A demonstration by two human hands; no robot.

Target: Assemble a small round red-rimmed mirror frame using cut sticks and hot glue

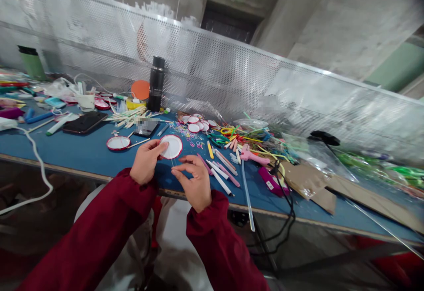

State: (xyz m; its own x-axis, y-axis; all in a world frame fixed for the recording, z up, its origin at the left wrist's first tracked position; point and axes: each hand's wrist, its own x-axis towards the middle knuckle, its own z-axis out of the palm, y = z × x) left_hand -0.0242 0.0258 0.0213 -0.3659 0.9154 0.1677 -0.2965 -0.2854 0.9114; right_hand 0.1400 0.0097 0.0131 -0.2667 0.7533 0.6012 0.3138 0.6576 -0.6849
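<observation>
My left hand (pixel 145 162) grips a round white disc with a red rim (pixel 173 147), its thumb lying over the disc's left side. From the disc's lower edge run thin pale threads (pixel 172 162). Below and right of the disc, my right hand (pixel 196 184) pinches the lower end of these threads between thumb and forefinger. Another red-rimmed disc (pixel 118 143) lies on the table left of my left hand, with thin sticks beside it. Behind the hands, small coloured loops (pixel 190 135) are scattered in front of a pile of similar discs (pixel 194 125).
Right of my hands lie marker-like sticks (pixel 220 178), a pink glue gun (pixel 253 155) with a clear glue stick hanging over the edge, and a purple box (pixel 271 181). A black bottle (pixel 157 83) stands against the perforated metal screen (pixel 212 70). Two phones lie left.
</observation>
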